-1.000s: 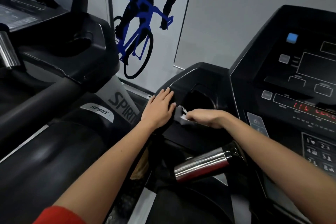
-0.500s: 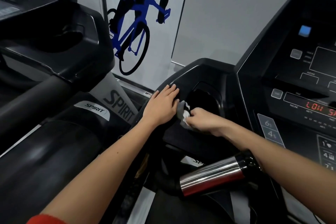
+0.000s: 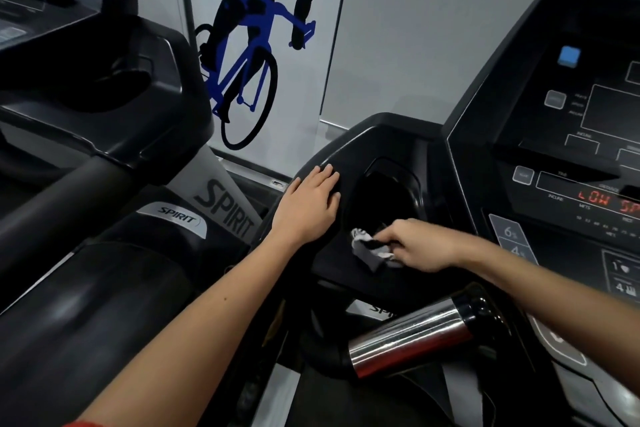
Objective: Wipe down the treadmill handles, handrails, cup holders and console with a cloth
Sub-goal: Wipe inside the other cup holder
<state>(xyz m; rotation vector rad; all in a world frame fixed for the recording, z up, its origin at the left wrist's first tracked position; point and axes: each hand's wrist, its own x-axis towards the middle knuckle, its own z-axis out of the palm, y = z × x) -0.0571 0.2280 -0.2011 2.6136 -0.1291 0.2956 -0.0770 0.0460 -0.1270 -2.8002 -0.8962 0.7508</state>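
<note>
A small grey-and-white cloth lies bunched at the near rim of the black cup holder, left of the treadmill console. My right hand grips the cloth and presses it onto the black plastic beside the hole. Flat on the cup holder's left shoulder rests my left hand, fingers straight. A chrome handle grip sticks out below my right forearm.
A second treadmill with its own cup holder and a thick black handrail stands at the left. Between the machines is a grey "SPIRIT" upright. A wall with a blue cyclist graphic is behind. The console shows red letters.
My right hand has drawn the cloth back from the cup holder's left rim toward its near edge. The left hand stays flat in the same spot. The view shifted slightly.
</note>
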